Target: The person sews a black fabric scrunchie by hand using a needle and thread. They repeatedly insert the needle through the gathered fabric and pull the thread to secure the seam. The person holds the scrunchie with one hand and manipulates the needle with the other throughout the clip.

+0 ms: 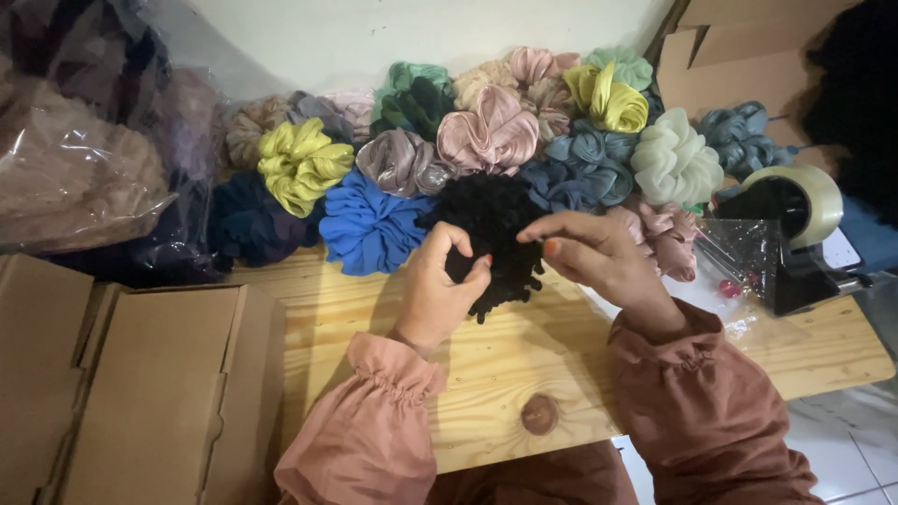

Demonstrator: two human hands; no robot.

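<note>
A black ruffled scrunchie (494, 224) rests on the wooden table (524, 365), just in front of a heap of scrunchies. My left hand (440, 290) pinches its lower left edge between thumb and fingers. My right hand (594, 252) grips its right side with the fingertips. Both wrists wear dusty pink gathered sleeves. Right behind it lie a blue scrunchie (369, 229), a silver-mauve one (402, 164), a pink satin one (491, 136) and a slate-blue one (580, 168).
More scrunchies fill the back: lime yellow (301, 164), pale green (675, 161), navy (251, 223). A tape dispenser (795, 234) stands at the right, with clear bags (739, 248) beside it. Folded cardboard boxes (168, 393) lie at the left, plastic bags of fabric (84, 159) behind.
</note>
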